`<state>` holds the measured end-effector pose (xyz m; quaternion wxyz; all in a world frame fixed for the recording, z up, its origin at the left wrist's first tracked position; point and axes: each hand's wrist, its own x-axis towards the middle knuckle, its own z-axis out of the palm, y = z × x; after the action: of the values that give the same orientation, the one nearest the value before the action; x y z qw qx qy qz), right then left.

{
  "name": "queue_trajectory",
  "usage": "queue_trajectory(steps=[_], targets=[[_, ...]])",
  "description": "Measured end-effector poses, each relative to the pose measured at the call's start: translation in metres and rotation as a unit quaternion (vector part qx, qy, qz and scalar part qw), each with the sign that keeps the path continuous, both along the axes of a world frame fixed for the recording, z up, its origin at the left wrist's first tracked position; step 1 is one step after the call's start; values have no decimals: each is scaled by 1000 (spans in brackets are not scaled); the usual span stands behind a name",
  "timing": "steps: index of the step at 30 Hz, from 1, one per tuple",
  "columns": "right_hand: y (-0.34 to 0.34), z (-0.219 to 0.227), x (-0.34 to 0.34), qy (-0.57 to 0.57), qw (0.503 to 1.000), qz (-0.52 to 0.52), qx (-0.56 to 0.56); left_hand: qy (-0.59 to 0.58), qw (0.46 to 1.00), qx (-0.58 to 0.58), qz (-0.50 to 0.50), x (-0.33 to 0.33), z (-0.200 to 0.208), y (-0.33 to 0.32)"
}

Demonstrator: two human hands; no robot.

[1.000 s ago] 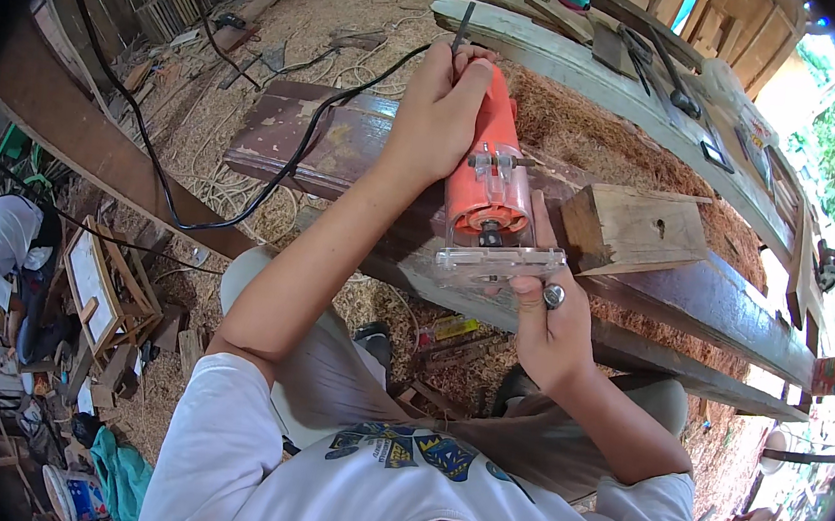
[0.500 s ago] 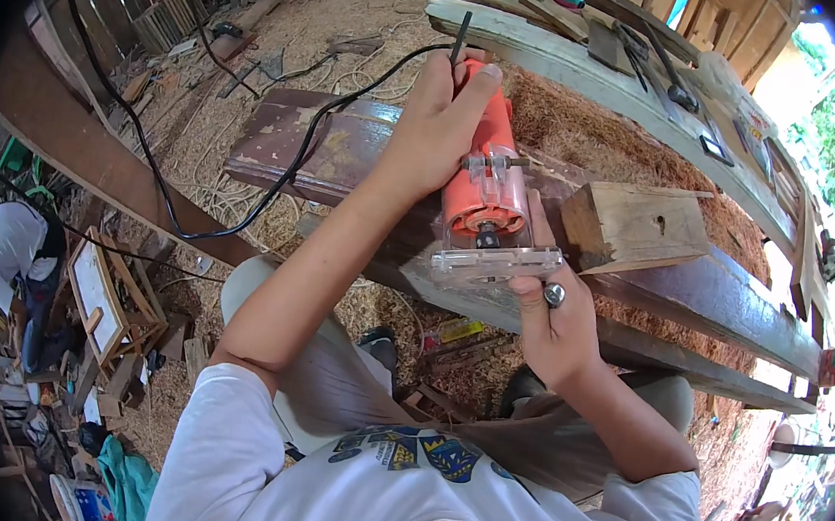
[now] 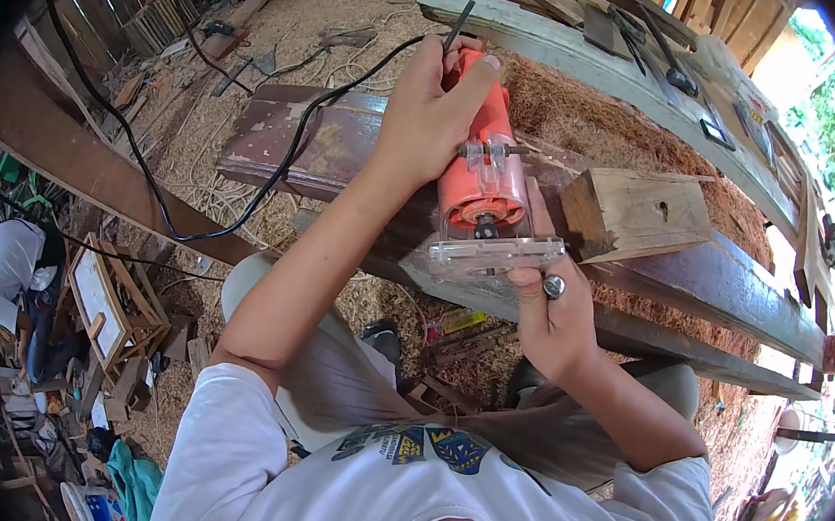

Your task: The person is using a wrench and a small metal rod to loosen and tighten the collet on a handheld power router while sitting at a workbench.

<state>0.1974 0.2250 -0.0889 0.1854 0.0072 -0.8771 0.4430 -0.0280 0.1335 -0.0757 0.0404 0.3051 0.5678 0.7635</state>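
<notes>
Basically, mid-setup on the orange router (image 3: 483, 156): left hand (image 3: 432, 111) was clenched around its motor body, right hand (image 3: 553, 319) was pinching a small dark knob (image 3: 554, 287) at the clear base plate (image 3: 493, 258). Router lay tipped on its side on the dark plank (image 3: 717, 284), bit end toward the person, black cord (image 3: 276, 167) trailing off left. Judged step: adjusting or locking the base. Next move likely called for a firm grip on the body while the knob turned. 1 pale wood block (image 3: 633, 211) sat just beside the router. Sawdust covered the floor (image 3: 199, 129). Open workshop, loose timber around, another person (image 3: 5, 266) crouched far left.
</notes>
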Motion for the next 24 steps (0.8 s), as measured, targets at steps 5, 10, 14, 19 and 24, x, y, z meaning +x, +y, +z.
queue_trajectory(steps=[5,10,14,19,24], targets=[[-2,-2,-3,18,1000,-4,-14,13,1000,-11,-13,-2,-3,-1],[2,-2,-3,27,1000,-5,-5,7,999,15,-32,-6,-7,1],[2,3,-1,-17,1000,1,-19,0,999,13,-43,-8,-8,0],[2,1,-1,-19,999,3,-26,8,999,8,-52,-5,-7,-3],[1,-2,-1,-67,988,39,-135,-5,997,-12,-72,-2,-4,-6]])
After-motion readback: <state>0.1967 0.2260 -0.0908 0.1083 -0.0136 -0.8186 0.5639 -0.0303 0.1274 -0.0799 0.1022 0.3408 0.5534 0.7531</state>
